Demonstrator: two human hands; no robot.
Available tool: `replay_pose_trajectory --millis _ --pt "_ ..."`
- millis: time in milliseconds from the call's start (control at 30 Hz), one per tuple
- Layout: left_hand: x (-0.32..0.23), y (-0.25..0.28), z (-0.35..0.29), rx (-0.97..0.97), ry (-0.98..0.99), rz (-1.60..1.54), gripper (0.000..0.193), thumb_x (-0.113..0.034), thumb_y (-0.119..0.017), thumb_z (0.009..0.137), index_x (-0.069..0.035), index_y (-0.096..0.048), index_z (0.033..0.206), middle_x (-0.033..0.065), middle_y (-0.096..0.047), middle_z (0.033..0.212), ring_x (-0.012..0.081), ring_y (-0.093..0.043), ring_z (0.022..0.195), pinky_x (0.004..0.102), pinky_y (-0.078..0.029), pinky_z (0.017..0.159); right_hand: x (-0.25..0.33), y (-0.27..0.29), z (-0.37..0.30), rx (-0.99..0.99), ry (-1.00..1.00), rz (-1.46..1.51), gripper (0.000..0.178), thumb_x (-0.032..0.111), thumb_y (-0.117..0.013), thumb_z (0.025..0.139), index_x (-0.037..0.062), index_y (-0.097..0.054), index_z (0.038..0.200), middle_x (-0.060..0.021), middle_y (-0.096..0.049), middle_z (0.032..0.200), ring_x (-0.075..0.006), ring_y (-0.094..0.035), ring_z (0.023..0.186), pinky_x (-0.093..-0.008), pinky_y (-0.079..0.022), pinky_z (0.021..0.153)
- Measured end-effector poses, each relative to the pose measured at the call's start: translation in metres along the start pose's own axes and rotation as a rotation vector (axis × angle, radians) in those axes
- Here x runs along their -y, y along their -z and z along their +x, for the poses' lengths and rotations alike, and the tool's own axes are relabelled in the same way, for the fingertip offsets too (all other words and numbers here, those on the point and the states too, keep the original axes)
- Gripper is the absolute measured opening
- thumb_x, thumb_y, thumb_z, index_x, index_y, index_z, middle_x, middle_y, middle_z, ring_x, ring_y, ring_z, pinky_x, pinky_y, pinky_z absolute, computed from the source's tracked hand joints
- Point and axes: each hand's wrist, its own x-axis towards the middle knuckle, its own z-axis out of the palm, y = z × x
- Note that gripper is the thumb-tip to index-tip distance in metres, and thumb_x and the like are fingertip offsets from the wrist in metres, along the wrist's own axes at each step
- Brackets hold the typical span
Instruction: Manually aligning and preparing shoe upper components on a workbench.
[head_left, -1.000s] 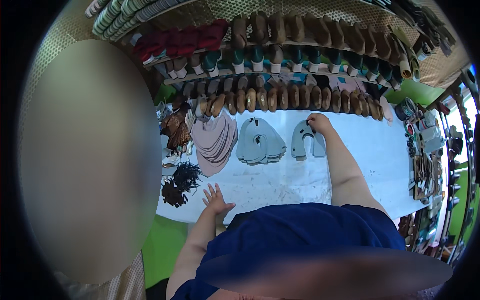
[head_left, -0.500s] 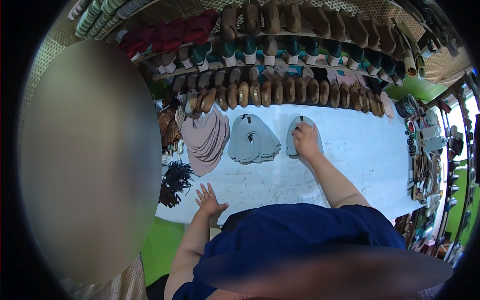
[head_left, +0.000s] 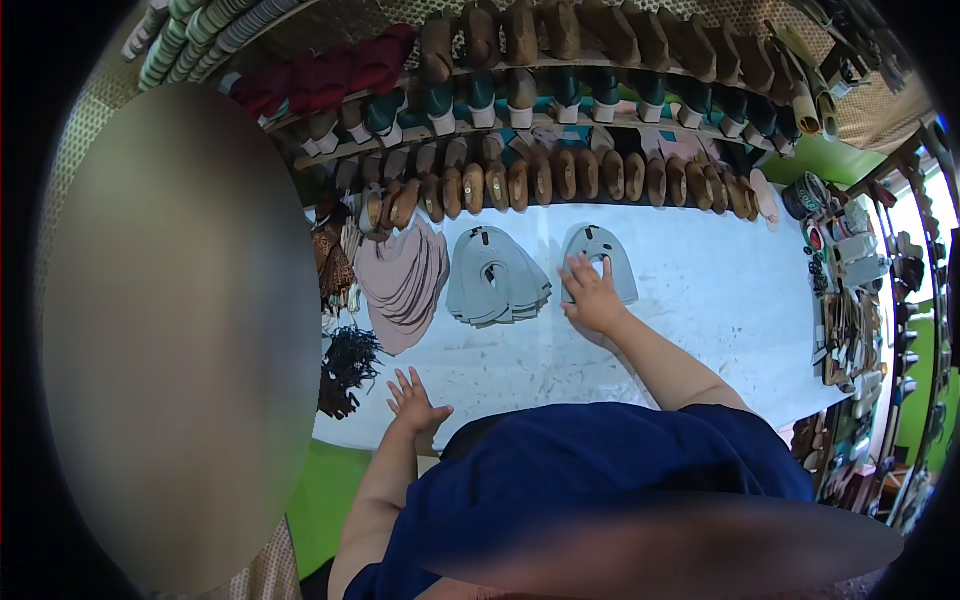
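A grey horseshoe-shaped cut piece (head_left: 618, 262) lies on the white tabletop, with small black marks or tabs near its rounded far end. My right hand (head_left: 597, 300) rests over its near left part, fingers spread and nothing held, and hides some of that side. To its left sits a stack of similar grey pieces (head_left: 475, 295), also with small black tabs at the top. Beyond that stack, farther left, is a fanned pile of pale pink cut pieces (head_left: 400, 280). My left hand (head_left: 415, 405) is at the table's near edge, fingers apart, holding nothing.
Brown shoe lasts (head_left: 565, 175) line the table's far side, below shelves of more lasts. Black strips (head_left: 350, 360) are heaped at the left edge. Jars, containers and tools (head_left: 850, 330) crowd the right edge. A large blurred patch covers the left side.
My right hand has drawn back toward me along the grey piece, and its fingers have opened out. More of the piece's far end and its black tabs show. My left hand stays put.
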Motion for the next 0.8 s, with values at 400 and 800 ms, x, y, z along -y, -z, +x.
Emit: replay_pose_trajectory --millis 400,800 --pt "0.004 -0.001 0.004 0.018 -0.009 0.015 0.146 -0.054 -0.087 0.061 -0.01 0.017 0.154 0.0267 0.022 0.159 0.0507 0.021 0.144 0.0684 -0.003 0.112 -0.047 -0.01 0.044 -0.275 -0.304 -0.035 0.068 0.033 -0.051 0.097 0.0094 -0.024 0.155 -0.0118 -0.017 0.163 -0.0329 -0.014 0.151 -0.0681 -0.009 0.115" --pt "0.007 -0.001 0.003 0.031 -0.013 0.018 0.144 -0.059 -0.083 0.063 -0.011 0.017 0.155 0.0259 0.022 0.159 0.0507 0.021 0.144 0.068 0.0 0.112 0.055 0.026 0.128 -0.093 -0.258 0.211 0.064 0.038 -0.061 0.092 0.0188 -0.04 0.15 -0.0085 -0.029 0.159 -0.0345 -0.019 0.149 -0.0744 -0.01 0.111"
